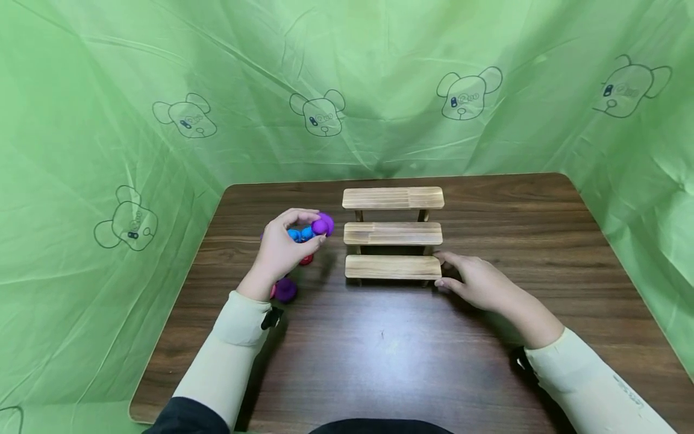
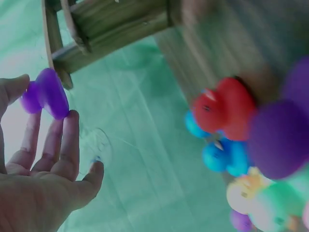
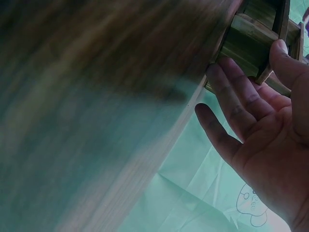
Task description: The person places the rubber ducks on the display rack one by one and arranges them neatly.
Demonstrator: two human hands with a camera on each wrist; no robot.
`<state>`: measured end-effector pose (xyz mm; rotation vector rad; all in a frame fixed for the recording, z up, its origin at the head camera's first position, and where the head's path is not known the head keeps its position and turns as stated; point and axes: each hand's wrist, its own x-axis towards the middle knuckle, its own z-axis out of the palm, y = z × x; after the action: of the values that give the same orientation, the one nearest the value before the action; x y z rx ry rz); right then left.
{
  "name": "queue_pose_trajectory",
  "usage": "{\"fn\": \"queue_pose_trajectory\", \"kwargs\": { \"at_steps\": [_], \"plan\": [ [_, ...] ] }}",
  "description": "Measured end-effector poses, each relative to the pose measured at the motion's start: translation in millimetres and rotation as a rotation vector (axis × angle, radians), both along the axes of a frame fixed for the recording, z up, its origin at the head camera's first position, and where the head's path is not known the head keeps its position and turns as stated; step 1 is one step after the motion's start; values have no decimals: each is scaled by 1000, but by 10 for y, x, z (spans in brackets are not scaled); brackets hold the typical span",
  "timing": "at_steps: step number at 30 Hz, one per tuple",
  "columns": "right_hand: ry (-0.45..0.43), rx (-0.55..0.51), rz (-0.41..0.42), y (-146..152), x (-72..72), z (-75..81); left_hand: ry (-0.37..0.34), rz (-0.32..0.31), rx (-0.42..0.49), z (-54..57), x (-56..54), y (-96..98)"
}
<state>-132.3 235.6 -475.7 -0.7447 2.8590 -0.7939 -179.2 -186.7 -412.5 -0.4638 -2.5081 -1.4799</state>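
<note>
My left hand (image 1: pixel 285 244) pinches a purple rubber duck (image 1: pixel 323 224) between thumb and fingertips, raised left of a three-step wooden stand (image 1: pixel 393 267). In the left wrist view, the same purple duck's smooth underside faces sideways between thumb and fingers. Behind and below that hand are blue ducks (image 1: pixel 301 234), a red duck (image 2: pixel 226 108) and another purple one (image 1: pixel 285 290), partly hidden by hand and wrist. At the right end of the stand's lowest step, my right hand (image 1: pixel 477 282) has its fingertips right at the wood, thumb in front and fingers fairly straight.
Yellow (image 2: pixel 244 193) and green (image 2: pixel 275 205) toys crowd beside the ducks in the left wrist view. Everything stands on a dark wooden table (image 1: pixel 390 349). A green sheet (image 1: pixel 379 144) with mouse-like drawings hangs behind and around it.
</note>
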Motion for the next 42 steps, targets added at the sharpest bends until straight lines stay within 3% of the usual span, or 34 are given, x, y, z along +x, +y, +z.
{"fn": "queue_pose_trajectory", "kwargs": {
  "at_steps": [5, 16, 29, 42],
  "plan": [
    [-8, 4, 0, 5, 9, 12, 51, -27, 48, 119, -93, 216],
    [-14, 5, 2, 0, 8, 25, 164, -21, 6, 240, -287, 650],
    [-85, -88, 22, 49, -37, -31, 26, -114, 41, 360, -494, 1269],
    [-82, -111, 27, 74, -37, -28, -69, -169, -18, 398, -638, 1717]
  ]
}}
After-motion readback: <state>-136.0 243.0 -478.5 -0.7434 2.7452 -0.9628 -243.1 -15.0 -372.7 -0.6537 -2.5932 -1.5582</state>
